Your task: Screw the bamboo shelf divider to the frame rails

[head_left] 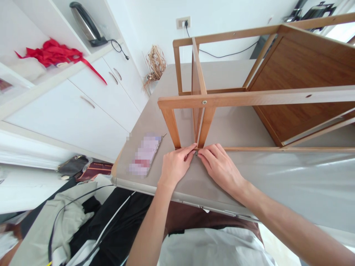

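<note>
A brown wooden rack [183, 101] stands on the table, its slatted end panel [197, 70] set between the frame bars. At the foot of this panel, along the low front rail [249, 149], a small metal screw [196, 152] shows between my fingertips. My left hand [177, 162] is closed there, index finger and thumb pinched together by the rail. From the other side my right hand [219, 166] comes in with bent fingers, their tips on the screw. The fingers partly hide the screw and its hole. Another metal fastener [204, 102] sits in the upper bar.
Left of my hands a phone [145, 155] lies on the grey tabletop [172, 181]. A larger wooden panel [307, 74] slants inside the rack. Red ribbon [52, 53] and an electric kettle [87, 26] stand on the white cabinet [74, 107]. Clothes [63, 214] are heaped below left.
</note>
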